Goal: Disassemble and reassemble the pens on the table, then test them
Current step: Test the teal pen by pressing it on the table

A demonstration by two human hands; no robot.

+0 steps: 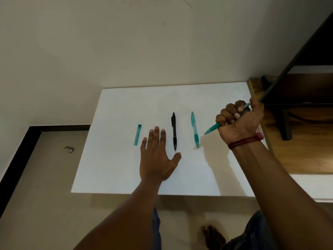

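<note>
- Your right hand (237,121) is fisted around a teal plastic pen (213,128). The fingers are curled tight on the barrel and the tip points down-left, just above the white rectangular table (117,168). I can't tell whether the tip touches the surface.
- Your left hand (156,159) lies flat on the tabletop, fingers straight and close together, thumb splayed out. It holds nothing.
- A slim black click pen (174,131) lies just right of your left fingers, tip toward you. It looks whole.
- A pale teal translucent pen (195,129) lies between the black pen and your right hand, parallel to the black one. It also looks whole.
- A short teal translucent cap-like piece (137,134) lies alone, left of your left hand and well apart from the pens.
- A red thread band (245,141) circles your right wrist.
- Progress, as a judgement: the held pen seems to be the one missing the loose piece, so it is either part-disassembled or uncapped for testing.
- No marks show on the table, so testing looks not yet done. The two lying pens may be untouched or already rebuilt; I can't tell which.
</note>
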